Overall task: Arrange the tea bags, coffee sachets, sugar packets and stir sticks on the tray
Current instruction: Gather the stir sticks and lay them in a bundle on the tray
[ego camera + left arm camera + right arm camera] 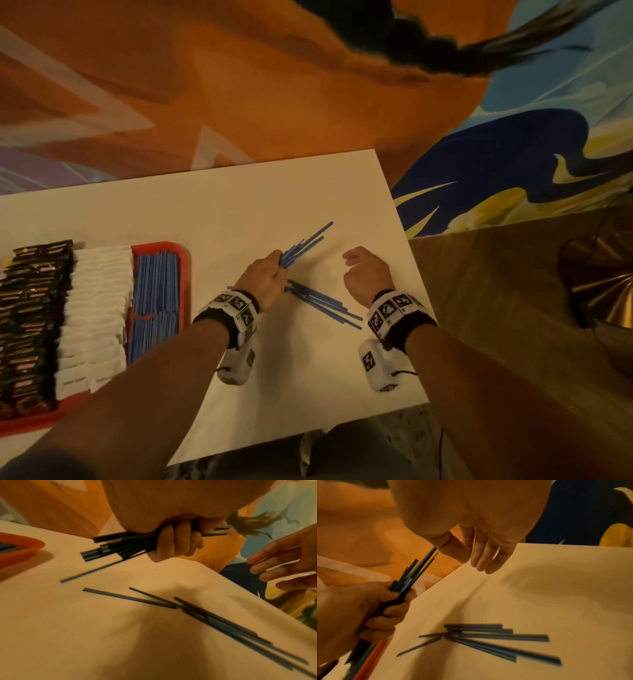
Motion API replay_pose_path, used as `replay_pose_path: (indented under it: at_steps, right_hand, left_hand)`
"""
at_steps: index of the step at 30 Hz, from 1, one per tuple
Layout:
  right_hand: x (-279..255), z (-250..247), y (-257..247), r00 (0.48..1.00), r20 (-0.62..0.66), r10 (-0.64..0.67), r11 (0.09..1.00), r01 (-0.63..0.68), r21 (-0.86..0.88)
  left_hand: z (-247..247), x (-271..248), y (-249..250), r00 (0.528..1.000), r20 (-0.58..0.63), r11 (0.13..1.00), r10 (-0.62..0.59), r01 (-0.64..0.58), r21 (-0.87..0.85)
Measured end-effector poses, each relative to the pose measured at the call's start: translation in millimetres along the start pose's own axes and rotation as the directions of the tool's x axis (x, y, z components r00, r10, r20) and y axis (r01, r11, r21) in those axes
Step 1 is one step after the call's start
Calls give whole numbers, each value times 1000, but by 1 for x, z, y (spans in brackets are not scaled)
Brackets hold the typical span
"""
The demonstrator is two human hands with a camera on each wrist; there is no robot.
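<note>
left hand (265,279) fisted round a bunch of blue stir sticks (305,245), right hand (366,272) loose and holding nothing, more loose sticks (325,303) on the table (239,205) between them

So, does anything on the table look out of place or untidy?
Yes. Several loose sticks lie crossed and fanned on the table, outside the red tray. The left hand grips an uneven bundle; the right hand holds nothing.

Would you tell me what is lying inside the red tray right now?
The red tray holds rows of dark sachets, white packets and blue stir sticks. The left forearm covers its near corner, so what lies there cannot be seen.
</note>
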State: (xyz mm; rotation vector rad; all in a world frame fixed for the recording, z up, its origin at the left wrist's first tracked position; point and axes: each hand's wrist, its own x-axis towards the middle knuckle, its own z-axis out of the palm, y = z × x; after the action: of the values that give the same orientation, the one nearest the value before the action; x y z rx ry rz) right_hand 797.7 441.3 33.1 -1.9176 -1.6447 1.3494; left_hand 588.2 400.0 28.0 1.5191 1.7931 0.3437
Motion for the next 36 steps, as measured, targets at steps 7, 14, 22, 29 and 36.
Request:
replay_pose_path:
  at_steps: [7, 14, 22, 29, 36]
  right_hand:
    - [-2, -20, -70, 953, -146, -267, 954, 282, 99]
    - [-5, -21, -147, 928, -35, -370, 917, 359, -172]
    - [-35, -2, -189, 853, 34, -521, 802, 503, -324]
    - [-57, -10, -210, 830, -5, -557, 828, 556, 72]
    - [-62, 22, -179, 979, 121, -164, 967, 135, 216]
  left_hand:
    - [-17, -9, 27, 994, -51, 928, -96, 71, -366]
    - [-38, -23, 54, 998, 2, 843, -65, 56, -535]
    - [-66, -32, 73, 996, -86, 849, -19, -29, -527]
    - [-98, -44, 75, 986, -152, 726, -66, -57, -685]
    - [-159, -52, 83, 952, -261, 499, -164, -148, -854]
